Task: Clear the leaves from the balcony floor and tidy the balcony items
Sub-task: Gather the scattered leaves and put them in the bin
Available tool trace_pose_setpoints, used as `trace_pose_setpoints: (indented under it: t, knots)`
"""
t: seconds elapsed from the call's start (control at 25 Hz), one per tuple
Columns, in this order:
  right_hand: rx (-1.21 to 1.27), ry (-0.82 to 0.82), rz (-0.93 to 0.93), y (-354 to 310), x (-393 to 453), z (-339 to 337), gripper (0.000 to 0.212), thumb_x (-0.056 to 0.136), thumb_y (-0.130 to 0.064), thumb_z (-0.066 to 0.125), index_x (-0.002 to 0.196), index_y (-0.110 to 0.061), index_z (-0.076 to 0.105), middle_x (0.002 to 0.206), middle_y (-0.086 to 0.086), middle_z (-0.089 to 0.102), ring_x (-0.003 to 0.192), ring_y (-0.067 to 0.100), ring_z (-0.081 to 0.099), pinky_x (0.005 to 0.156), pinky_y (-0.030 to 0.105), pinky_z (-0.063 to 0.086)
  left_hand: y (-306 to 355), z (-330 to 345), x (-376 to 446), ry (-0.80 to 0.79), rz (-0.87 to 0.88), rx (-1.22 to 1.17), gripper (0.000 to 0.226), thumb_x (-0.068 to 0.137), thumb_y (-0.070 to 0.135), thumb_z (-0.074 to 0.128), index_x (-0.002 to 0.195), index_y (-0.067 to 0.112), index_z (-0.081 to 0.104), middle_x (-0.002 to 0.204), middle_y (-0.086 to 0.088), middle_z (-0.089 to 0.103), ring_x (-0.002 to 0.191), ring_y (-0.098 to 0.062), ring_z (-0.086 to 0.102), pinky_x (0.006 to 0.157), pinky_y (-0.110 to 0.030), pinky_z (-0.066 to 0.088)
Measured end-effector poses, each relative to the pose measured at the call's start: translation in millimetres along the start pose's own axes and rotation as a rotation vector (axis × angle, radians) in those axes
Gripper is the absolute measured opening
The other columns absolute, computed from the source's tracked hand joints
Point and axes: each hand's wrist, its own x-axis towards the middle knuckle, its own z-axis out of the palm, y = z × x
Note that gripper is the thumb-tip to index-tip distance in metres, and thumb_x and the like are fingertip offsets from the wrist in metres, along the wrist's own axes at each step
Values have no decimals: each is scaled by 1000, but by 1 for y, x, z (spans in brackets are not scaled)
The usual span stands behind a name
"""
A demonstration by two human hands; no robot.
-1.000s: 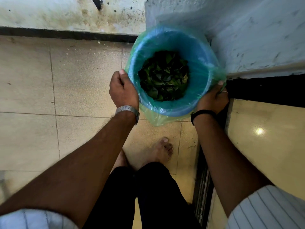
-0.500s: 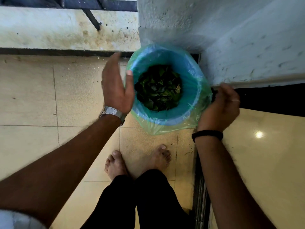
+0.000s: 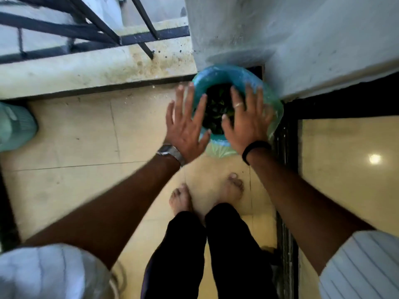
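A blue bin (image 3: pixel 226 73) lined with a green plastic bag stands on the tiled floor in the corner by the white wall. Dark green leaves (image 3: pixel 217 108) fill its inside. My left hand (image 3: pixel 186 124) hovers above the bin's left rim with fingers spread and straight, holding nothing. My right hand (image 3: pixel 248 119) is spread flat above the bin's right side, also holding nothing; it wears a ring. Both hands hide part of the bin's rim and the leaves.
A pale green ribbed container (image 3: pixel 15 128) sits at the left edge. A stained ledge (image 3: pixel 86 70) with a dark metal railing (image 3: pixel 86 29) runs along the back. A dark sliding-door track (image 3: pixel 285 190) lies on the right beside a glossy indoor floor (image 3: pixel 345 169). My bare feet (image 3: pixel 205 193) stand before the bin.
Both hands let go of the bin's sides and rose above it with fingers spread. The view pulled back and up, and the railing and green container came into sight.
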Motion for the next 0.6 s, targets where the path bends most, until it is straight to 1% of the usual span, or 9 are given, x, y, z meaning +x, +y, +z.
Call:
trace_pose_setpoints:
  t: [0.04, 0.12, 0.16, 0.28, 0.36, 0.4, 0.48, 0.6]
  knots:
    - [1, -124, 2, -17, -29, 0, 76, 86, -48, 52, 155, -26, 27, 165, 12, 11, 152, 35, 4, 114, 60, 16, 10, -9, -20, -42, 3, 14, 88, 84, 54, 51, 157, 13, 22, 164, -21, 6, 151, -40, 4, 116, -56, 19]
    - [31, -405, 132, -46, -96, -15, 77, 89, -46, 53, 156, -28, 21, 166, 11, 1, 152, 34, -4, 116, 61, 12, 33, -38, -70, -188, -51, 19, 91, 78, 51, 55, 156, 13, 24, 165, -19, 4, 152, -39, 1, 116, -56, 19]
    - [62, -464, 195, -56, -131, -25, 75, 92, -45, 51, 157, -28, 18, 166, 11, 0, 152, 34, -4, 117, 59, 10, 41, -53, -99, -247, -69, 37, 93, 76, 49, 56, 156, 14, 24, 165, -18, 2, 152, -39, 0, 116, -56, 17]
    - [118, -454, 244, -94, -216, -80, 70, 97, -43, 41, 158, -27, 11, 166, 13, 2, 152, 33, -1, 120, 55, 6, 55, -111, -159, -334, -22, 53, 92, 77, 46, 56, 156, 16, 22, 165, -17, 0, 152, -38, -2, 116, -57, 13]
    - [162, -460, 291, -111, -254, -110, 69, 99, -44, 38, 158, -27, 7, 166, 11, 0, 152, 32, -3, 120, 56, 6, 59, -142, -189, -386, 35, 64, 89, 80, 45, 53, 157, 16, 19, 165, -17, -2, 152, -38, -3, 116, -58, 12]
    - [178, -454, 343, -117, -277, -123, 69, 99, -45, 38, 159, -27, 6, 166, 10, -1, 152, 30, -3, 119, 57, 7, 61, -157, -206, -402, 84, 70, 88, 81, 44, 52, 157, 16, 17, 165, -17, -4, 152, -38, -4, 116, -58, 11]
    - [209, -426, 411, -133, -314, -144, 69, 99, -45, 39, 158, -28, 8, 166, 8, 1, 152, 29, 0, 117, 60, 11, 60, -190, -233, -407, 197, 63, 88, 82, 42, 51, 158, 16, 14, 165, -15, -5, 152, -36, -6, 117, -57, 10]
    - [244, -322, 465, -166, -358, -173, 67, 98, -44, 39, 158, -28, 13, 166, 7, 5, 152, 28, 7, 115, 63, 14, 58, -238, -267, -376, 354, 92, 86, 84, 40, 51, 158, 14, 15, 166, -13, -4, 152, -33, -6, 118, -55, 12]
